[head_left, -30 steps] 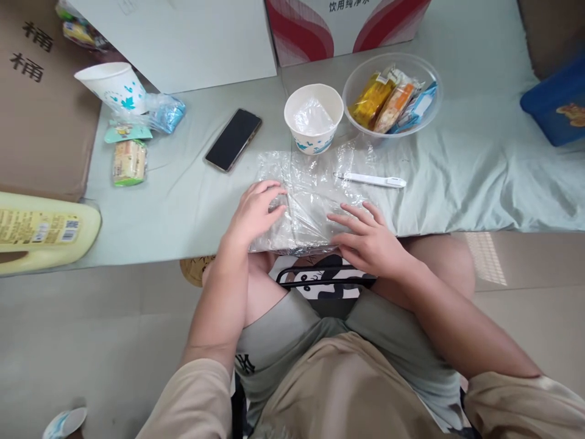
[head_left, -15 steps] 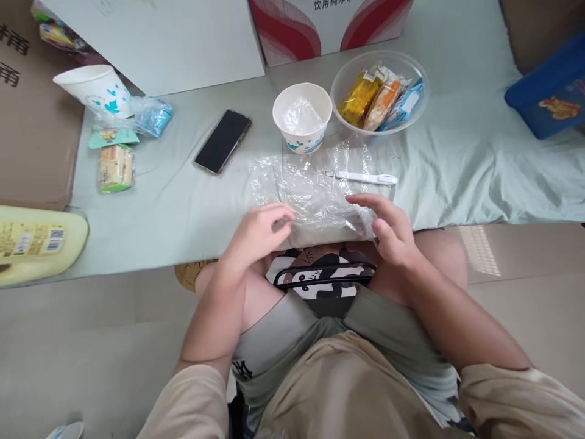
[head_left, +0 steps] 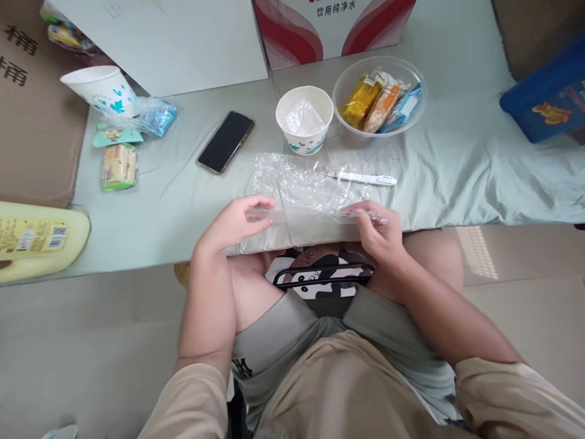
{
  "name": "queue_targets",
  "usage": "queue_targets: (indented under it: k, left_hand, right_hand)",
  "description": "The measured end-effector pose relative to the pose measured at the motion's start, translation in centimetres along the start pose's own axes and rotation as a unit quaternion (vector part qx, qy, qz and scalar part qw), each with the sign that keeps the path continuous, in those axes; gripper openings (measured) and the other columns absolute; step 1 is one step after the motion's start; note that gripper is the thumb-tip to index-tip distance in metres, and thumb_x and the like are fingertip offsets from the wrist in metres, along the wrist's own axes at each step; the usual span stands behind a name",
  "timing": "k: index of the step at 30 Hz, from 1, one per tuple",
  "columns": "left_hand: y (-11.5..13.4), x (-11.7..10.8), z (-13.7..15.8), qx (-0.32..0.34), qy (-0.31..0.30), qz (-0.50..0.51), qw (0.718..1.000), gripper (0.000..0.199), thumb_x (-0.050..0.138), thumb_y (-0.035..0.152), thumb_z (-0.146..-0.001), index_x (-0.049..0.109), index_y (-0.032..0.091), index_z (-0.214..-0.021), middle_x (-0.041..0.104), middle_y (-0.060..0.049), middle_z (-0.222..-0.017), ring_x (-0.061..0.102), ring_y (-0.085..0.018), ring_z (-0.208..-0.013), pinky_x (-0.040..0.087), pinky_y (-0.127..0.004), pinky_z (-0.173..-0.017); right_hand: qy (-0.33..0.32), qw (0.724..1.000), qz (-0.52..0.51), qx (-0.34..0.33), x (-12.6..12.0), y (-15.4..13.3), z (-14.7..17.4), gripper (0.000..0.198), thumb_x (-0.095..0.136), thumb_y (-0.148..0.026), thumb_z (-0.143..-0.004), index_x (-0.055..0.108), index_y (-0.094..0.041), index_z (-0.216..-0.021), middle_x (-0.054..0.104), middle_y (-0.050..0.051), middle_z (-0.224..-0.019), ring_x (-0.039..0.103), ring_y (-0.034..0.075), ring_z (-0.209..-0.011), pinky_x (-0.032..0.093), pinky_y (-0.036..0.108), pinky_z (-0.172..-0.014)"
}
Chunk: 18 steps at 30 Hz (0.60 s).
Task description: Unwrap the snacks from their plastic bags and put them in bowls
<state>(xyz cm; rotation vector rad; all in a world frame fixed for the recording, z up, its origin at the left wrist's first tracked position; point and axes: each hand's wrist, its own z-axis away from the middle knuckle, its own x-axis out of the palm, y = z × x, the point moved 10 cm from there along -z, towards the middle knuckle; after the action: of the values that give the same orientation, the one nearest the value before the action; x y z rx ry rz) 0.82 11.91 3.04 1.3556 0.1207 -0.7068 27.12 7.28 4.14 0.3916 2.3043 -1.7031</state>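
A crumpled sheet of clear plastic film [head_left: 306, 183] lies on the cloth in front of me. My right hand [head_left: 378, 230] is closed on its near right edge, with a bunched bit showing above the fingers. At the film's near left side is my left hand [head_left: 240, 221], thumb and fingers apart and nothing plainly between them. Just beyond the film's right part rests a slim white craft knife [head_left: 368, 178], its thin tip pointing left. Behind the film stands a paper cup [head_left: 304, 141] holding clear plastic. To its right, a clear plastic bowl [head_left: 340, 125] contains several wrapped snacks [head_left: 381, 103].
A phone [head_left: 226, 141] lies left of the cup. Farther left are a tipped paper cup [head_left: 98, 88], a wrapped snack [head_left: 119, 166] and a pale yellow bottle [head_left: 68, 235]. Cartons [head_left: 333, 30] line the back; a blue container [head_left: 543, 103] stands right. The table's front edge [head_left: 146, 263] crosses before my knees.
My right hand has closed on the film's near edge and drawn in slightly. My left hand has shifted left, its fingers opening wider. The film's near part now stretches between the hands.
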Motion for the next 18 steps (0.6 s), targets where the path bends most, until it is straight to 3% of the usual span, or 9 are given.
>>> queue_targets:
  k: [3, 7, 10, 12, 15, 18]
  left_hand:
    - [-0.4, -0.1, 0.4, 0.008, -0.048, -0.032, 0.998, 0.019, 0.077, 0.04, -0.074, 0.075, 0.022, -0.076, 0.078, -0.01, -0.113, 0.074, -0.027, -0.105, 0.061, -0.042, -0.096]
    - [-1.2, -3.1, 0.1, 0.01, 0.08, 0.068, 0.994, 0.032, 0.078, 0.052, -0.075, 0.07, 0.021, -0.074, 0.077, -0.009, -0.091, 0.075, -0.026, -0.096, 0.062, -0.043, -0.091]
    - [-1.5, -4.3, -0.4, 0.041, 0.168, 0.178, 0.969, 0.041, 0.075, 0.062, -0.077, 0.061, 0.024, -0.076, 0.07, -0.004, -0.076, 0.074, -0.022, -0.082, 0.062, -0.041, -0.087]
    - [-1.8, -4.4, -0.8, 0.046, 0.212, 0.21, 0.953, 0.042, 0.068, 0.067, -0.082, 0.055, 0.026, -0.081, 0.064, 0.0, -0.07, 0.071, -0.017, -0.07, 0.061, -0.034, -0.071]
    - [-2.4, -4.2, -1.3, 0.013, 0.255, 0.155, 0.954, 0.041, 0.058, 0.068, -0.09, 0.051, 0.028, -0.087, 0.058, 0.003, -0.064, 0.061, -0.013, -0.053, 0.046, -0.025, -0.049]
    - [-2.9, -4.4, -1.4, -0.028, 0.286, 0.091, 0.954, 0.037, 0.053, 0.063, -0.096, 0.052, 0.027, -0.087, 0.053, 0.005, -0.056, 0.051, -0.011, -0.043, 0.039, -0.024, -0.044]
  right_hand:
    - [0.095, 0.989, -0.052, 0.104, -1.8, 3.0, -0.4, 0.041, 0.055, -0.053, -0.101, 0.069, -0.021, -0.078, 0.074, 0.004, -0.081, 0.072, 0.018, -0.078, 0.059, 0.033, -0.073]
    - [0.135, 0.965, -0.129, 0.183, -2.2, 6.1, -0.2, 0.044, 0.06, -0.062, -0.095, 0.064, -0.021, -0.078, 0.072, 0.002, -0.076, 0.069, 0.014, -0.068, 0.057, 0.027, -0.062]
    - [0.132, 0.96, -0.15, 0.198, -1.7, 6.6, -0.2, 0.048, 0.063, -0.067, -0.091, 0.064, -0.021, -0.079, 0.071, 0.001, -0.074, 0.065, 0.012, -0.059, 0.052, 0.023, -0.053]
    - [0.118, 0.961, -0.152, 0.201, -1.3, 6.3, -0.3, 0.05, 0.063, -0.07, -0.089, 0.065, -0.021, -0.082, 0.071, 0.001, -0.072, 0.063, 0.011, -0.054, 0.05, 0.023, -0.049]
    - [0.105, 0.967, -0.136, 0.19, -1.2, 5.5, -0.5, 0.051, 0.064, -0.071, -0.089, 0.065, -0.021, -0.082, 0.07, 0.0, -0.068, 0.058, 0.01, -0.048, 0.047, 0.023, -0.046]
    - [0.118, 0.971, -0.109, 0.178, -1.8, 4.9, -0.6, 0.046, 0.066, -0.065, -0.091, 0.064, -0.021, -0.08, 0.063, -0.003, -0.061, 0.048, 0.007, -0.043, 0.04, 0.021, -0.043]
